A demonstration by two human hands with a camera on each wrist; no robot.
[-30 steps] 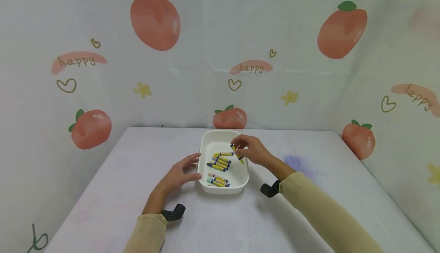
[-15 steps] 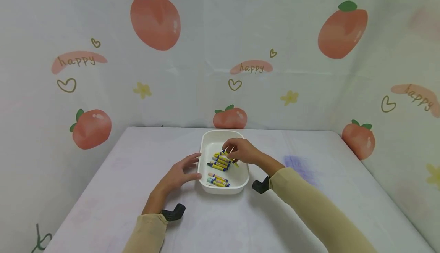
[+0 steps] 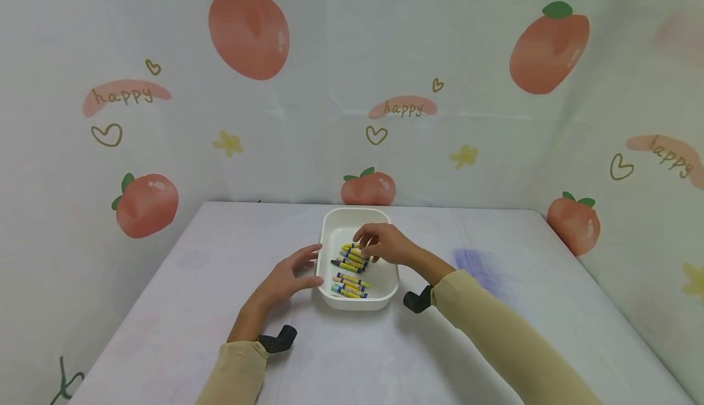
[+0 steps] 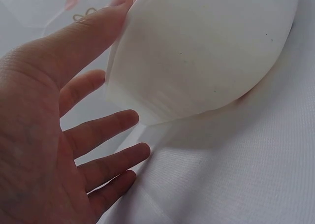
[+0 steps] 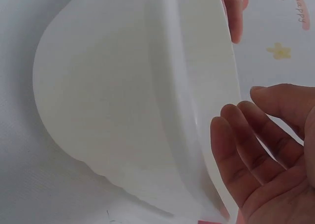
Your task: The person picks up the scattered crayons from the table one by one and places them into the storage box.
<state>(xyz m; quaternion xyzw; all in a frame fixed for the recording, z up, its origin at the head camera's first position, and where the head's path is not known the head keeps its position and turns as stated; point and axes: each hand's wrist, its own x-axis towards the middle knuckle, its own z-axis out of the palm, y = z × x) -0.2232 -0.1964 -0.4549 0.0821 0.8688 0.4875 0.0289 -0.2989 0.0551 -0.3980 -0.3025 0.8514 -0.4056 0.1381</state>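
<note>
A white tray (image 3: 360, 305) with rounded corners holds several yellow-wrapped crayons. An upper group includes a dark-tipped crayon (image 3: 346, 266); a lower group includes a crayon with a yellow-green end (image 3: 357, 281) and a mint-tipped crayon (image 3: 349, 292). My left hand (image 3: 283, 280) steadies the tray's left side, thumb at the rim and fingers spread in the left wrist view. Over the tray's right half, my right hand (image 3: 387, 243) hovers above the upper crayons, partly covering them. Its fingers are loosely bent, and nothing shows between them in the right wrist view.
The tray stands on a table with a pale cloth (image 3: 231, 228). A purple smudge (image 3: 478, 270) marks the cloth at the right. Behind rises a white backdrop (image 3: 308, 87) printed with peaches. Each wrist wears a black camera mount (image 3: 277, 339).
My right hand carried a crayon leftward over the tray and let it go. A crayon with a yellow-green end now lies atop the lower group. My left hand has stayed in place.
</note>
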